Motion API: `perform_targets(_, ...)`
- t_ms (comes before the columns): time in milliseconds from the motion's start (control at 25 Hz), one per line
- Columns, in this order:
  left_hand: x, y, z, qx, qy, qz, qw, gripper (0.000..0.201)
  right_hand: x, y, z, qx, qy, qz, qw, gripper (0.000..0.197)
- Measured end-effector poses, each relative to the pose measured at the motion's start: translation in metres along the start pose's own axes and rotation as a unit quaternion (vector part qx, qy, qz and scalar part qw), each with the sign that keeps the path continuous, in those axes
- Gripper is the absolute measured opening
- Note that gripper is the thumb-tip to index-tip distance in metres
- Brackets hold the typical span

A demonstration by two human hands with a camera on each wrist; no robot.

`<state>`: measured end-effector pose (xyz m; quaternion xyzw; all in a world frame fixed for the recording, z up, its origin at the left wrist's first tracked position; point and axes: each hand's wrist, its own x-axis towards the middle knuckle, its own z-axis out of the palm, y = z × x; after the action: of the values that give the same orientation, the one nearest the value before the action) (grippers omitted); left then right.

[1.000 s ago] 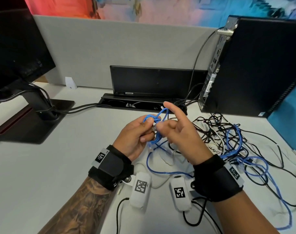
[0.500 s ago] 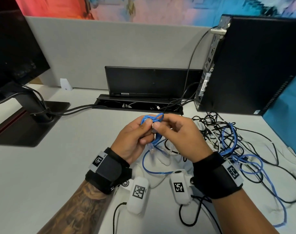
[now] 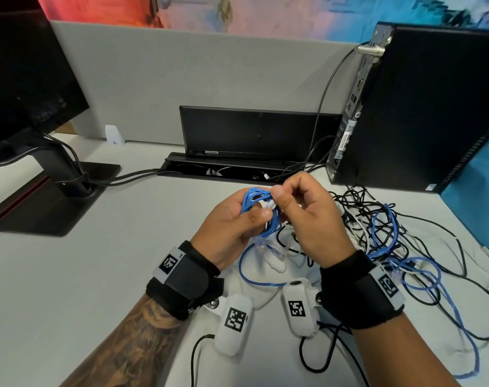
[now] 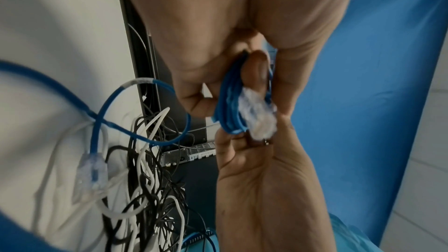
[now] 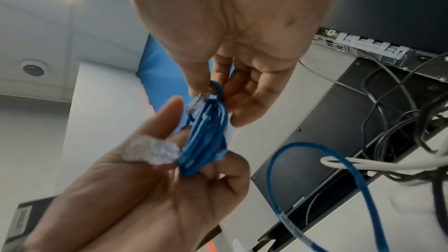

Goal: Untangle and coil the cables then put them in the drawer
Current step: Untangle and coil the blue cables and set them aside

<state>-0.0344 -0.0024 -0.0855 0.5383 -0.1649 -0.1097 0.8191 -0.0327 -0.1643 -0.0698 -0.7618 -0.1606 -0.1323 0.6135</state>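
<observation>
A small coil of blue cable [image 3: 251, 203] sits above the desk in my left hand [image 3: 246, 219], thumb pressed across its loops. My right hand [image 3: 285, 199] pinches the cable's clear plug [image 3: 271, 204] against the coil. In the right wrist view the coil [image 5: 203, 141] lies between the thumb and fingers of my left hand [image 5: 157, 189], and a second clear plug [image 5: 155, 152] rests on its palm. The left wrist view shows the coil [image 4: 230, 106] and a plug [image 4: 257, 116]. Another blue cable [image 3: 251, 277] loops on the desk under my hands. No drawer is in view.
A tangle of black, white and blue cables [image 3: 391, 233] lies on the desk to the right. Behind it stands a black computer tower [image 3: 433, 121]. A monitor stand [image 3: 42, 199] is at the left, an open cable tray [image 3: 237, 171] at the back.
My right index finger, stretched out a second ago, has curled in. The right hand has brought the plug end round the coil and now pinches it there.
</observation>
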Motion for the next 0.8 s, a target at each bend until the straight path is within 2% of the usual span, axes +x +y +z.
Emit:
perform_targets(120,0.001,-0.002,0.0,0.014,-0.002,-0.004,1.0,0.046,0.001,0.002,-0.003,0.028,0.01,0.012,0.999,0.017)
perform_targets(280,-0.002,-0.002,0.005,0.049,0.018,0.008,0.999,0.037,-0.002,-0.003,-0.001,-0.008,0.049,-0.036,0.998,0.014)
perform_targets(480,0.001,-0.004,0.0,0.088,0.07,0.034,0.993,0.044,-0.004,-0.009,-0.008,-0.031,0.016,-0.072,0.997,0.005)
perform_targets(600,0.003,-0.007,-0.003,0.109,0.083,0.04,0.99,0.047,-0.002,-0.005,-0.01,-0.045,-0.006,-0.07,0.996,0.012)
perform_targets(800,0.002,-0.01,0.0,0.162,0.103,0.07,0.979,0.039,-0.006,-0.011,-0.005,-0.049,0.043,-0.116,0.991,0.021)
